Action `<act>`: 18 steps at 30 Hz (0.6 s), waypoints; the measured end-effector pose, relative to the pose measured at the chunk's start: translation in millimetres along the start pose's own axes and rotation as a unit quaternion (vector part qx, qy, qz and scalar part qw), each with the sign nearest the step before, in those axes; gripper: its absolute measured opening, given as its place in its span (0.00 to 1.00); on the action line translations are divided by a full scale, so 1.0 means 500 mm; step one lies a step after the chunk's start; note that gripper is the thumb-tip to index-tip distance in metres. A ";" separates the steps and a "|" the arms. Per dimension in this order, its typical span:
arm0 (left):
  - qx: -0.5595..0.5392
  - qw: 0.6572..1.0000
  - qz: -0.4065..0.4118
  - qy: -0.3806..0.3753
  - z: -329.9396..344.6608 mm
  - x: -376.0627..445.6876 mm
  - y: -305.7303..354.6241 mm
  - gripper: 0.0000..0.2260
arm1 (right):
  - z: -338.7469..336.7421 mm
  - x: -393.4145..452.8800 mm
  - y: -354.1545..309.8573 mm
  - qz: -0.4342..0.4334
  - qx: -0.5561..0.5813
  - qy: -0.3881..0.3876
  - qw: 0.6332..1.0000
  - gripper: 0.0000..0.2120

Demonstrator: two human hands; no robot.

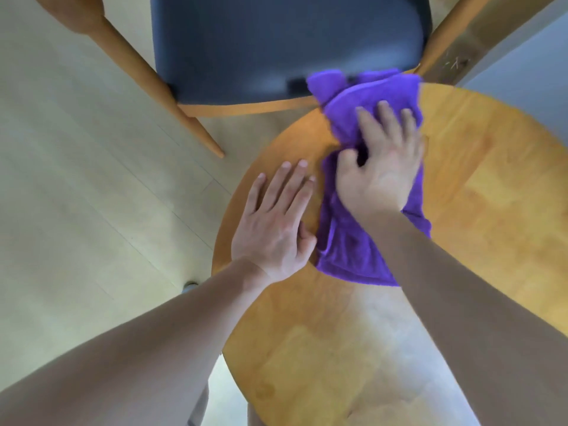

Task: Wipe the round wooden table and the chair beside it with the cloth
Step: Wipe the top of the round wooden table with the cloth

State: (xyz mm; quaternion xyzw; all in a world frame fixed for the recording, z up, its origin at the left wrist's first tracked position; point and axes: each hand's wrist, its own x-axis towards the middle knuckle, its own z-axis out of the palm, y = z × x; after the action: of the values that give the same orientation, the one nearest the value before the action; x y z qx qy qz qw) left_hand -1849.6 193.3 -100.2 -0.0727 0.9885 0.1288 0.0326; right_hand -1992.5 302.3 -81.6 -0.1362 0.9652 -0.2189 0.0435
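A purple cloth (353, 247) lies spread on the round wooden table (491, 192), its far end hanging over the table's far edge toward the chair. My right hand (381, 167) presses down on the cloth, fingers spread and thumb pinching a fold. To the left of the cloth, my left hand (276, 219) rests flat on the bare tabletop near the left rim, holding nothing. The chair (276, 41) has a dark blue seat and light wooden legs; it stands just beyond the table's far edge.
Pale plank flooring (76, 179) fills the left side. A chair leg (184, 118) slants down toward the table's left rim. At the upper right stands a wooden post (455, 35), with a pale wall (522, 66) behind it.
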 end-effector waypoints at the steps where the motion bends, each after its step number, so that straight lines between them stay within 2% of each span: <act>1: 0.001 1.000 0.001 -0.001 0.000 0.000 -0.001 0.31 | 0.009 -0.015 -0.010 -0.052 -0.008 -0.025 0.998 0.29; 5: 0.005 1.000 0.002 0.002 0.000 0.001 0.000 0.30 | 0.016 -0.023 0.016 -0.227 -0.019 -0.124 0.966 0.25; 7: 0.002 1.000 0.004 0.007 0.001 0.004 0.000 0.31 | 0.001 0.013 0.061 -0.264 -0.028 -0.123 0.956 0.25; 9: 0.003 1.000 0.002 0.009 0.003 0.004 -0.001 0.33 | -0.021 0.043 0.105 -0.198 -0.021 -0.067 0.978 0.25; 11: 0.002 1.000 0.002 0.011 0.006 0.005 -0.002 0.33 | -0.032 0.056 0.119 -0.068 -0.008 0.007 0.998 0.25; 13: 0.007 1.000 0.001 0.008 0.006 0.006 -0.002 0.33 | -0.018 0.052 0.078 0.062 -0.008 0.044 0.997 0.26; 15: 0.007 1.000 -0.001 0.004 0.006 0.003 -0.001 0.33 | 0.003 0.037 0.011 0.140 0.002 0.046 0.989 0.27; 16: 0.007 1.000 -0.002 0.002 0.005 0.001 0.000 0.32 | 0.012 0.024 -0.016 0.135 0.011 0.034 0.990 0.26; 18: 0.014 1.000 -0.005 0.002 0.006 -0.001 -0.001 0.30 | 0.024 -0.007 -0.045 0.041 0.026 -0.017 0.999 0.24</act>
State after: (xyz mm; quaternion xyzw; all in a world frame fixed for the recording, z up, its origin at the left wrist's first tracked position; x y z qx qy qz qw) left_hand -1848.7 193.7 -103.2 -0.0775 0.9899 0.1141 0.0320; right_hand -1982.2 278.7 -82.6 -0.0992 0.9630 -0.2399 0.0728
